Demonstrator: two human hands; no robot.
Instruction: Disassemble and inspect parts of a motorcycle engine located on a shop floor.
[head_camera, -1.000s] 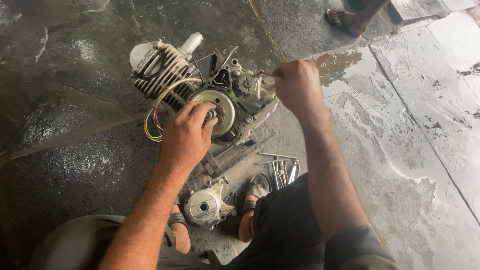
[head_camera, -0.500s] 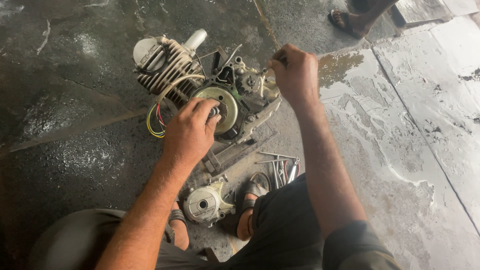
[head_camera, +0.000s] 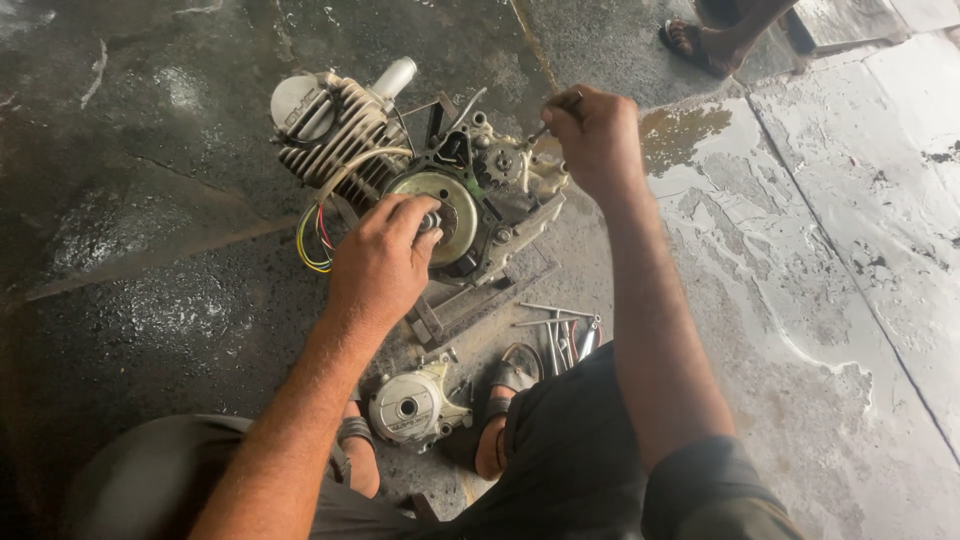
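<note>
A small motorcycle engine (head_camera: 470, 180) lies on the wet floor, its finned cylinder (head_camera: 335, 135) to the left and a round flywheel (head_camera: 448, 205) facing up. My left hand (head_camera: 385, 260) rests on the flywheel, fingers gripping its centre nut. My right hand (head_camera: 600, 140) is closed around a thin metal tool (head_camera: 548, 122) whose tip touches the engine case at the upper right. Coloured wires (head_camera: 312, 240) loop out at the engine's left.
A removed silver engine cover (head_camera: 415, 405) lies between my sandalled feet. Several loose metal tools (head_camera: 560, 335) lie by my right foot. Another person's sandalled foot (head_camera: 695, 40) stands at the top. A pale concrete slab (head_camera: 860, 250) fills the right side.
My right hand with the tool has shifted a little along the engine's upper right. The left hand stays on the flywheel centre.
</note>
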